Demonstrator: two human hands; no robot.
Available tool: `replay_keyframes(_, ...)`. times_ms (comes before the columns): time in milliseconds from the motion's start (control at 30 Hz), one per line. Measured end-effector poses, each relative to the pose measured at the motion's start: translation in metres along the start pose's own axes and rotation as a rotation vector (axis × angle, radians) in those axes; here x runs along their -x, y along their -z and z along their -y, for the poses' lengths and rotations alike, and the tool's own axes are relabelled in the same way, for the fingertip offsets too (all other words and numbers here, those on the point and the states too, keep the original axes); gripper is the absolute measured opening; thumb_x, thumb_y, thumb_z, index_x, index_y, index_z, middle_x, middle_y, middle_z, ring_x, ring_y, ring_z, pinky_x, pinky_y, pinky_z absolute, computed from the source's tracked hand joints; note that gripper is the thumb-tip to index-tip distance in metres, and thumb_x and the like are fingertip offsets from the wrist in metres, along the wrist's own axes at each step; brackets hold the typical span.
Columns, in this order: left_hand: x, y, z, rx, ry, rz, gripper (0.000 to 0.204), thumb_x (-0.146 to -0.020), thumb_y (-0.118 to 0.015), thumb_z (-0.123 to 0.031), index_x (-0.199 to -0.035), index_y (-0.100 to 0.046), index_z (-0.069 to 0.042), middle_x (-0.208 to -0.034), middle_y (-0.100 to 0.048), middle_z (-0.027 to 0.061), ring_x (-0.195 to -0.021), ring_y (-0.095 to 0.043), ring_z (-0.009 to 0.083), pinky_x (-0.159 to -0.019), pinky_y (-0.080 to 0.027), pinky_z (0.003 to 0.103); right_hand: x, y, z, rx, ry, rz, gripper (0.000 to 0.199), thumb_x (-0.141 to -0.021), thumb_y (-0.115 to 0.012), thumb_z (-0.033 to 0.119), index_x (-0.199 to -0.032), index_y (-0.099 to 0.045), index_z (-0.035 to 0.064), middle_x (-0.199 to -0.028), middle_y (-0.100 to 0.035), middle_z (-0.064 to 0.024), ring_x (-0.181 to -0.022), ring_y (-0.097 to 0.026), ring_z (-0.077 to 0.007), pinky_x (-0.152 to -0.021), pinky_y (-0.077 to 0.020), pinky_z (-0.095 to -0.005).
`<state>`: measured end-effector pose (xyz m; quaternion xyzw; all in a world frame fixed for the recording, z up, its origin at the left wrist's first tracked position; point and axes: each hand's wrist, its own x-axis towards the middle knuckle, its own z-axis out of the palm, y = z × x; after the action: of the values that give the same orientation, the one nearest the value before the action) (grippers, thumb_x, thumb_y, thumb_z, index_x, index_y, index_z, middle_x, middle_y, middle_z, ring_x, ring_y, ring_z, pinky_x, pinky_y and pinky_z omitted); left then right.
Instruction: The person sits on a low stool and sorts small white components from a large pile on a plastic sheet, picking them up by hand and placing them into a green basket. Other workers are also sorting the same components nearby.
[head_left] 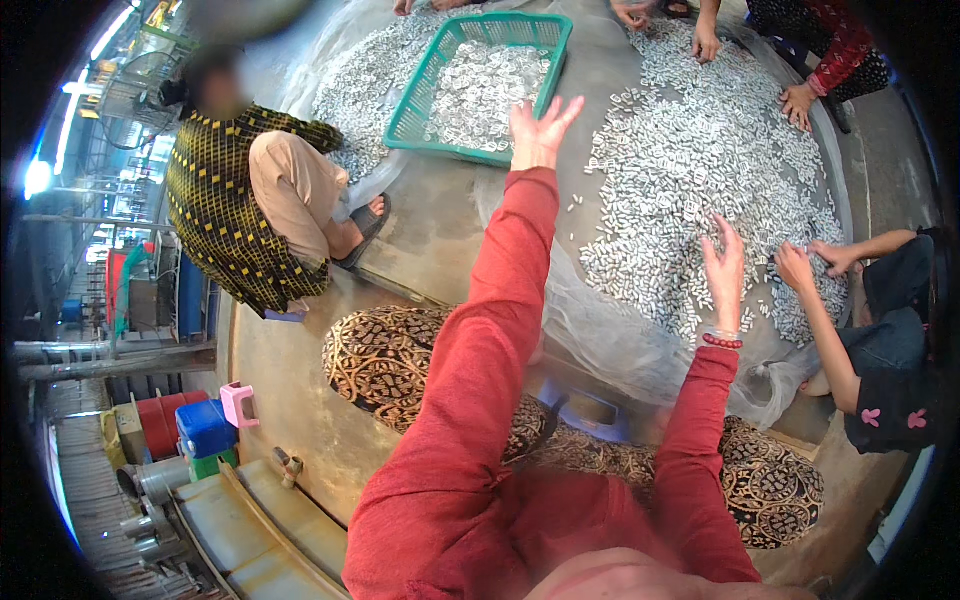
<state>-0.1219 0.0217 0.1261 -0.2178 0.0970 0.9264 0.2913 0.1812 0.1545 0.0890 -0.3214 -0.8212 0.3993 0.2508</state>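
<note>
Fingers apart on both, left hand (543, 135) could jolt green rectangular plastic basket (450, 151) by snagging its rim, right hand (725, 270) scatter silvery oblong pieces (680, 180) by sweeping.

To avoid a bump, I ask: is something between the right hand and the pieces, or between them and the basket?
Nothing visible stands between the right hand and the pieces. Toward the basket, the left hand is in the way at the near right corner, as is the basket's side.
</note>
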Motion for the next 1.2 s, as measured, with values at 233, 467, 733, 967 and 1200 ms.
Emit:
replay_keyframes(233,0.006,0.117,0.026,-0.325,0.257,-0.304,0.029,-0.089,-0.040,-0.027,-0.111,-0.045,-0.008,-0.097,-0.044,0.0139,-0.093,-0.044,0.0297,-0.079,-0.044,0.048,0.008,0.012,-0.042,-0.002,-0.200,0.029,0.046,-0.077,-0.061,0.016,-0.121,-0.048,0.0068,-0.091,-0.056,-0.0133,-0.077,-0.054,-0.0216,-0.070,-0.0446,-0.0322)
replay_keyframes(467,0.010,0.161,0.062,-0.293,0.473,-0.307,0.018,-0.084,-0.051,-0.013,-0.097,-0.050,-0.001,-0.091,-0.048,0.0136,-0.083,-0.051,0.0248,-0.073,-0.047,0.040,0.007,0.021,-0.091,0.052,-0.254,-0.030,0.053,-0.074,-0.063,0.022,-0.122,-0.047,0.0056,-0.078,-0.060,-0.0151,-0.070,-0.058,-0.0229,-0.065,-0.0455,-0.0321)
replay_keyframes(733,0.019,0.140,0.047,-0.932,0.324,-0.019,0.034,-0.085,-0.051,-0.006,-0.114,-0.041,0.008,-0.114,-0.049,0.0220,-0.101,-0.052,0.0304,-0.086,-0.047,0.035,0.038,0.013,-0.152,0.234,-0.735,0.140,0.061,-0.078,-0.060,0.020,-0.131,-0.034,0.0029,-0.074,-0.059,-0.0116,-0.048,-0.055,-0.0163,-0.040,-0.0431,-0.0281)
replay_keyframes(967,-0.003,0.168,0.063,-1.671,0.179,0.144,0.042,-0.074,-0.063,-0.007,-0.112,-0.051,0.006,-0.102,-0.059,0.0154,-0.088,-0.060,0.0213,-0.075,-0.048,0.027,0.041,0.002,-0.136,0.002,-0.840,0.141,0.058,-0.077,-0.059,0.016,-0.130,-0.036,0.0080,-0.083,-0.061,-0.0146,-0.047,-0.055,-0.0170,-0.044,-0.0442,-0.0311)
replay_keyframes(1200,-0.023,0.190,0.088,-2.304,-0.282,0.293,0.033,-0.065,-0.073,-0.015,-0.095,-0.064,-0.005,-0.092,-0.062,0.0182,-0.087,-0.060,0.0296,-0.076,-0.047,0.037,0.053,-0.024,-0.158,0.063,-0.702,0.098,0.059,-0.073,-0.059,0.015,-0.129,-0.039,0.0102,-0.108,-0.057,-0.0196,-0.094,-0.057,-0.0309,-0.084,-0.0430,-0.0351)
